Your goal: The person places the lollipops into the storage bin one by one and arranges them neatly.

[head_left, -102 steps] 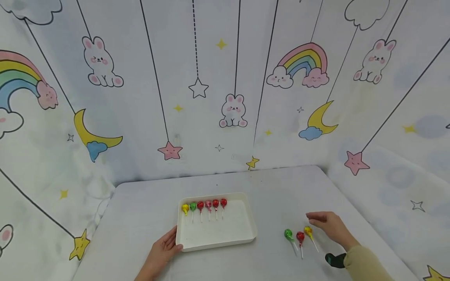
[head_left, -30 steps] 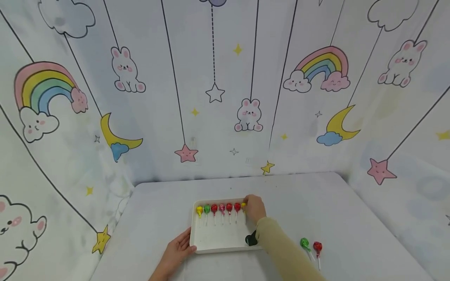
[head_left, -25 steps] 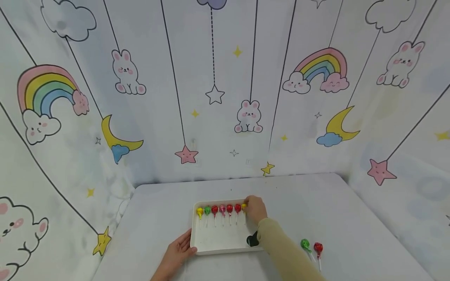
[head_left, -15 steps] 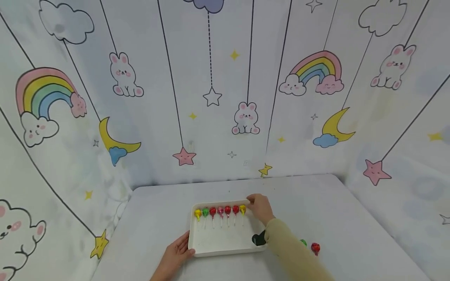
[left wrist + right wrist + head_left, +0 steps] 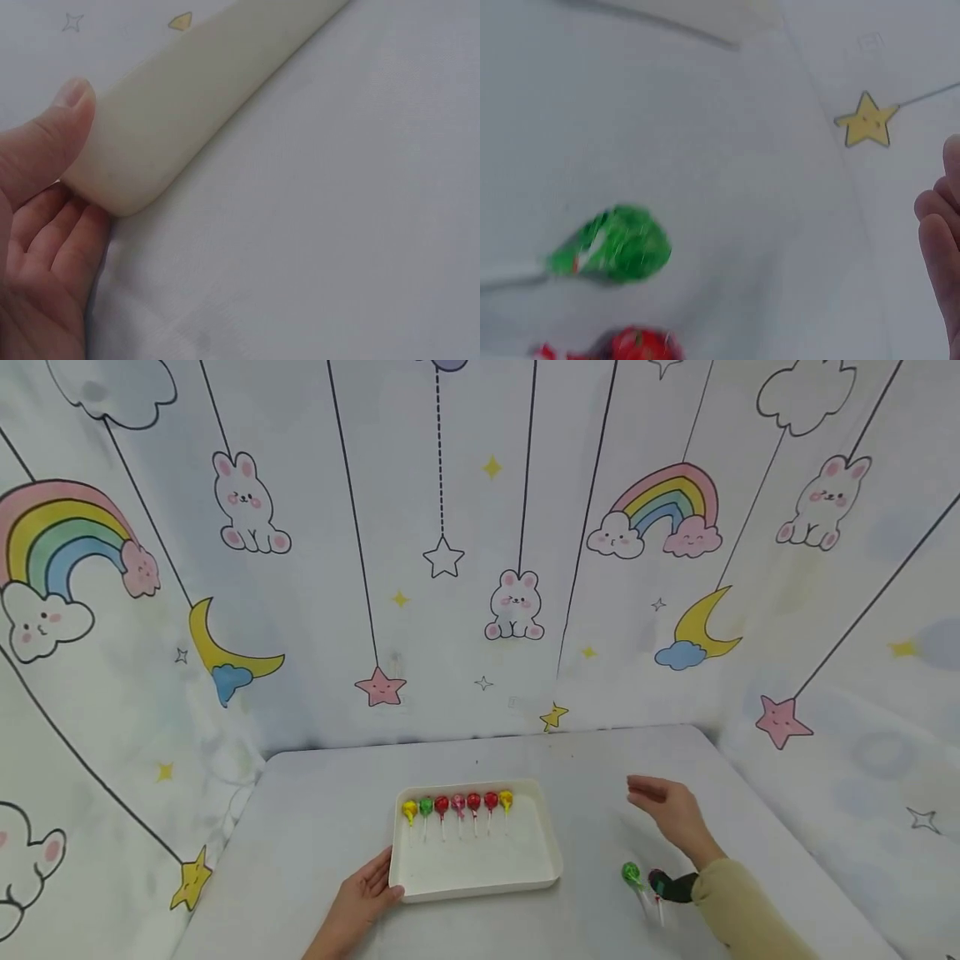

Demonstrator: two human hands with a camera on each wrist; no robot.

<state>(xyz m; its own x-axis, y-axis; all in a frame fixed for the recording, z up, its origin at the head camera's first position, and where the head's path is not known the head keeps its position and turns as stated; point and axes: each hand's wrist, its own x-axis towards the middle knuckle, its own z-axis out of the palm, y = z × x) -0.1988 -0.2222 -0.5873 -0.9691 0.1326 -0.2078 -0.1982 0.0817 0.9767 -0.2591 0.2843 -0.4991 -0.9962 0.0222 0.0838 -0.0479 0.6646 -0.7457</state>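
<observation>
My left hand grips the near left corner of a white tray; in the left wrist view the thumb presses its side wall and the fingers curl beneath. Along the tray's far side lies a row of several wrapped lollipops, from a yellow lollipop at the left to another yellow lollipop at the right. Holding nothing, my right hand hovers over the table, right of the tray, fingers extended. Below it lie a green lollipop and a red lollipop, the red one partly hidden by a dark wrist device in the head view.
The tray stands on a white-covered table. Behind and beside it rise white cloth walls printed with rabbits, rainbows, moons and stars.
A yellow lollipop went from the table group to the right end of the tray's row. My right hand released it and moved back right, above the loose lollipops. The left hand stayed on the tray.
</observation>
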